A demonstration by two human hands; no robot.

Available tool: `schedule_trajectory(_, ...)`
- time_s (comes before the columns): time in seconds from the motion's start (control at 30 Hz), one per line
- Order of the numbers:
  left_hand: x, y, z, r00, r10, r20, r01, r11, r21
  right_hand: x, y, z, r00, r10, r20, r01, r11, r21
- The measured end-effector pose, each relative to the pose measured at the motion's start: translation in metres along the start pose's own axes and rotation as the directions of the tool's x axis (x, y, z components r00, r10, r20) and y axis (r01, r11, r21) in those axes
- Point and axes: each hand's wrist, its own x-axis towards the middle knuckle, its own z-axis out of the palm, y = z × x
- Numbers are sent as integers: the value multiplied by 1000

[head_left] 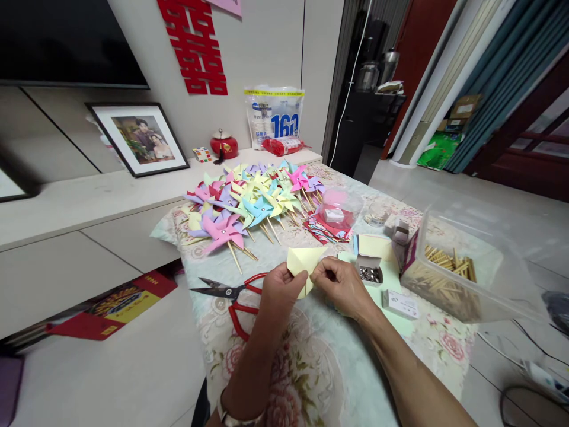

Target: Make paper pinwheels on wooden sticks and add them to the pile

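Both the left hand (280, 287) and right hand (340, 284) pinch a yellow paper square (304, 264) just right of the red scissors (233, 296); folding cleanly probably needs aligned corners.

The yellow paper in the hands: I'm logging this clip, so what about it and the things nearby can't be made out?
- Yellow paper, head view: its lower part is hidden behind the left hand and right hand, so its fold can't be told.
- Scissors: one red handle is behind the left hand.
- Small box: contents too small to name.
- Clear tub: its wall blurs the sticks inside.
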Motion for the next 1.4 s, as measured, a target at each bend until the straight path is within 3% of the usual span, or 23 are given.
schedule_trajectory(0.4, 2, -2, -2, 1000, 14, 14, -14, 1000, 16, -1, -1, -6, 999, 42, 30, -45, 995, 86)
schedule_trajectory(0.5, -1, 1, -2, 999, -17, 29, 16, 1000, 14, -1, 1, -18, 994, 50, -93, -34, 985, 172)
schedule_trajectory(0.57, -4, 4, -2, 997, -47, 59, 47, 999, 8, -1, 3, -27, 970, 36, -238, 22, 971, 236)
schedule_trajectory(0.63, -7, 8, -1, 990, -82, 114, 80, 997, 21, -1, 5, -35, 955, 17, -295, 74, 953, 295)
schedule_trajectory(0.7, -9, 11, 0, 977, -116, 177, 107, 993, 55, -1, 4, -40, 979, 10, -205, 68, 926, 370)
schedule_trajectory(0.77, -10, 12, 0, 964, -142, 227, 124, 988, 93, -2, 3, -42, 1000, 20, -19, -10, 896, 444)
schedule_trajectory(0.83, -9, 12, -1, 954, -156, 256, 128, 984, 123, -4, 2, -42, 987, 50, 151, -113, 890, 442)
schedule_trajectory(0.93, -8, 10, -3, 942, -161, 294, 119, 981, 156, -6, 3, -39, 962, 93, 258, -179, 926, 334)
schedule_trajectory(1.27, -7, 7, -2, 946, -160, 282, 114, 978, 173, -6, 6, -32, 961, 65, 270, -134, 959, 249)
schedule_trajectory(1.33, -7, 8, -1, 958, -150, 243, 117, 982, 147, -4, 7, -30, 970, 96, 224, -158, 948, 278)
schedule_trajectory(1.4, -7, 7, -1, 977, -125, 174, 108, 989, 103, -1, 8, -28, 992, 101, 74, -119, 944, 308)
